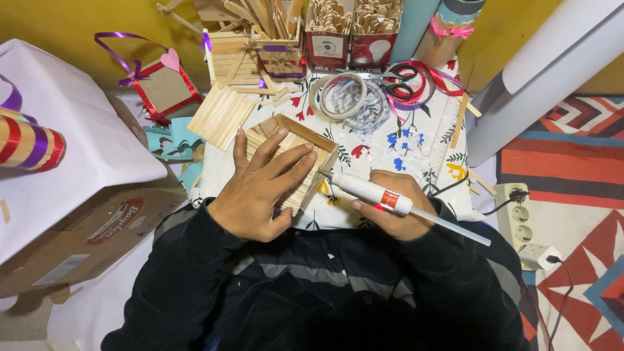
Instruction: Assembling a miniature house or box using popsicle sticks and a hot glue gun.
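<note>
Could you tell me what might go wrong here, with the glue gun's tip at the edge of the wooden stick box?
1. The left hand lies flat on the square box of pale wooden craft sticks, its fingers near the tip of the white pen-shaped glue gun in the right hand; a slip could burn them.
2. The black cable runs to the white power strip and could snag.

Warm even light, soft shadows, sharp focus
</note>
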